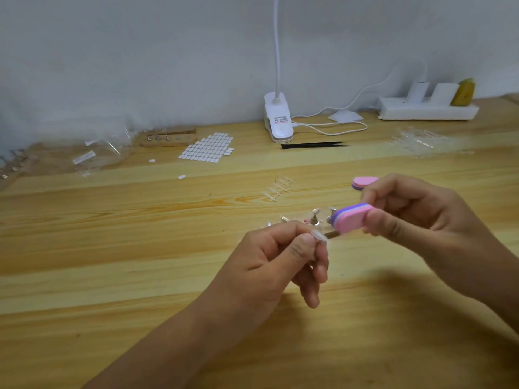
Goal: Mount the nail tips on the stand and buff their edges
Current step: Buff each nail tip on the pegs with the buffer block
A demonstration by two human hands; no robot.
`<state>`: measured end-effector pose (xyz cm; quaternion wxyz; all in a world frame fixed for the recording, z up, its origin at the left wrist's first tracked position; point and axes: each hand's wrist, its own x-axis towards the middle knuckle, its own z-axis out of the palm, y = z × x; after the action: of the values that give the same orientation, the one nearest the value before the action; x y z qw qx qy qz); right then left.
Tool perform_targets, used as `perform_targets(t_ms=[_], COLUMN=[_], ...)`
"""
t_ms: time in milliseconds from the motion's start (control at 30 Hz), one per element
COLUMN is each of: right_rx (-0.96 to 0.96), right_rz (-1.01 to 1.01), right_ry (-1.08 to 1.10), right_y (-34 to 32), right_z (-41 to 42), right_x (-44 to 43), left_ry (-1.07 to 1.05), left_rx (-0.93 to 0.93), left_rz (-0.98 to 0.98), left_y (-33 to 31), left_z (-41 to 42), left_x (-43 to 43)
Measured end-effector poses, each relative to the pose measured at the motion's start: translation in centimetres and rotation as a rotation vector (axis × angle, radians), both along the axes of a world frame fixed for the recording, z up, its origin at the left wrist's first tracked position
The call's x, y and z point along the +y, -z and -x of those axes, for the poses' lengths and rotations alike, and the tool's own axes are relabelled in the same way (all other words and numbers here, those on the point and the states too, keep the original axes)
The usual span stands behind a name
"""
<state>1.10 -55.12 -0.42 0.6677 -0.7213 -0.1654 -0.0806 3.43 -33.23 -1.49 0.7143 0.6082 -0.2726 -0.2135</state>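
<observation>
**A:** Where is the nail tip sitting?

**B:** The clear nail tip [318, 236] is sitting on the end of a small brown peg [332, 235]. The left hand [275, 256] is pinching that peg between thumb and forefinger, above the middle of the worktop [112, 248], slightly toward its right edge. The other left fingers are curling loosely underneath.

**A:** And what is the right hand doing?

**B:** The right hand [415, 209] is pinching a pink and purple buffer block [351, 219] between thumb and fingers. It is holding the block tilted, with the lower end lying against the peg just beside the tip. Whether the block is touching the tip itself, I cannot tell.

**A:** What is lying behind the hands?

**B:** A few small metal holders [314, 219] are lying on the worktop just behind them, and a clear strip of nail tips [279, 189] is lying farther back. A second buffer block [363, 182] is peeking out behind the right hand.

**A:** And toward the back edge?

**B:** A wooden stand [168, 137] is sitting near the back edge, left of centre, beside a sheet of white adhesive tabs [207, 147]. A white clip lamp [278, 119] is standing at the middle of that edge, with black tweezers [314, 145] lying in front of it. A white power strip [427, 108] is sitting toward the back right corner.
</observation>
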Motion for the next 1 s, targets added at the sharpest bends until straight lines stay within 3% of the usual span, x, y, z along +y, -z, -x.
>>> perform_targets(t_ms=[133,300,433,500,600,900,1000], right_rx=[-0.030,-0.002,-0.049,-0.046,-0.004,0.022,-0.016], right_rz=[0.089,0.034,0.112,0.136,0.077,-0.042,0.062], right_ry=[-0.175,0.026,-0.127,-0.091,-0.018,-0.121,-0.217], right_y=[0.6,0.0,0.7,0.6,0.4,0.1,0.6], right_z=[0.7,-0.2,0.5,0.2,-0.2,0.0,0.4], right_x=[1.4,-0.3,1.2,0.8,-0.2,-0.3,1.0], left_ry=[0.006,0.010,0.018,0.016,0.030,0.051,0.083], left_rx=[-0.039,-0.029,-0.064,-0.074,-0.043,-0.049,-0.071], left_rz=[-0.023,-0.025,-0.045,-0.044,-0.025,-0.042,-0.093], left_y=[0.0,0.1,0.2,0.1,0.1,0.1,0.3], left_z=[0.2,0.1,0.2,0.2,0.1,0.2,0.5], left_x=[0.0,0.1,-0.1,0.0,0.2,0.2,0.0])
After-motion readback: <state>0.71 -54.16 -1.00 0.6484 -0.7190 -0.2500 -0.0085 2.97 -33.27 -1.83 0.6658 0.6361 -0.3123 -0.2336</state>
